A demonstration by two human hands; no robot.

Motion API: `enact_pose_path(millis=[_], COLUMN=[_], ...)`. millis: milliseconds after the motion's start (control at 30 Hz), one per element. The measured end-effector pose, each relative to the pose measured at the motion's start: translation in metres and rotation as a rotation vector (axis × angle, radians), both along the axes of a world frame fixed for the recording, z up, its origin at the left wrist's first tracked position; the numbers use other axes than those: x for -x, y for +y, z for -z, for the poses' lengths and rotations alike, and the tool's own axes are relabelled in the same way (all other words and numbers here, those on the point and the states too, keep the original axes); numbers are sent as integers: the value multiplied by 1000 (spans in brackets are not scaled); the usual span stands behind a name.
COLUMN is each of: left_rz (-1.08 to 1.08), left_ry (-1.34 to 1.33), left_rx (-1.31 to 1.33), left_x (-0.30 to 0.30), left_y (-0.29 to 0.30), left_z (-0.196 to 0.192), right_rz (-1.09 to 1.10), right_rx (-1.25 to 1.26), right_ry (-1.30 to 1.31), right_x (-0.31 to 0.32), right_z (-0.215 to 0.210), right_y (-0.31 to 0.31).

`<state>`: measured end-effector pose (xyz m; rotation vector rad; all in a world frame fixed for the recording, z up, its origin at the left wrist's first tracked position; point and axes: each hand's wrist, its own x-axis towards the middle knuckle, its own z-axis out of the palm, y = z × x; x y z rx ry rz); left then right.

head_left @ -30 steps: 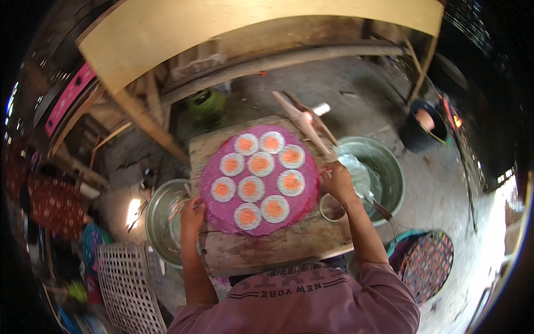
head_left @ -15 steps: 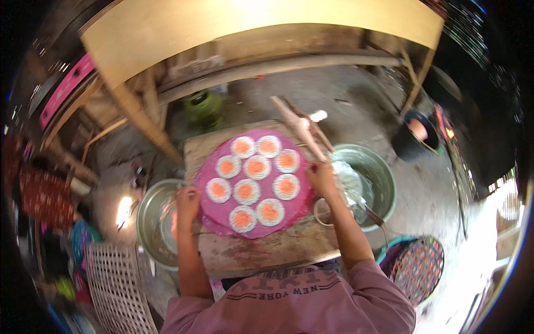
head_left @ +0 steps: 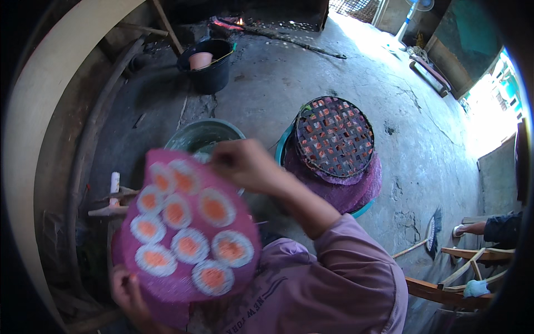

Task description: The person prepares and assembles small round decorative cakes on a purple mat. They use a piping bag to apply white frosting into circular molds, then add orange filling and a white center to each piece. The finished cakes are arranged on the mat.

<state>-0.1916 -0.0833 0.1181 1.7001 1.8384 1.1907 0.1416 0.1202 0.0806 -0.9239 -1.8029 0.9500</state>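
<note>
"Purple sheet (head_left: 198,224), orange-centred white discs (head_left: 148,229) and all: wasn't it flat on the bench half a second ago?"

"Yes. Now it's tilted up, left of centre in the frame; the view has swung toward the woven tray (head_left: 335,136), upper right of centre."

"Each grip?"

"Left hand (head_left: 130,295) clasps the lower-left edge; right hand (head_left: 240,161), blurred, seems pinched on the upper-right edge. So the hands likely bear its weight, discs still in place."

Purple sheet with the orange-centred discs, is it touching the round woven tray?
Apart: the head view shows floor between the purple sheet and woven tray.
</note>
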Motion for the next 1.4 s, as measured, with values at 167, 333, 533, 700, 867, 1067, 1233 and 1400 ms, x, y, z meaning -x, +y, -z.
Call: enact_pose_path(millis=[167, 333, 533, 700, 867, 1067, 1233, 1400], left_rz=[331, 513, 397, 504, 724, 252, -85, -229], left_ry=[-301, -277, -36, 74, -166, -257, -317, -373], left_rx=[37, -78, 52, 158, 9, 114, 148, 129], left_x=[-128, -276, -394, -374, -266, -107, -41, -23], left_y=[141, 254, 292, 284, 264, 184, 101, 50], left_z=[71, 167, 262, 268, 187, 108, 87, 88], right_rz=[519, 1005, 1075, 1107, 1325, 1159, 100, 860], right_rx=[35, 63, 17, 100, 259, 238, 783, 1324], right_ry=[-179, -361, -373, -325, -632, -512, -283, 1260], right_x=[-175, -331, -451, -483, -493, -427, -314, -240], right_z=[27, 79, 167, 234, 264, 252, 262, 341], right_y=[4, 19, 27, 32, 21, 17, -39, -93])
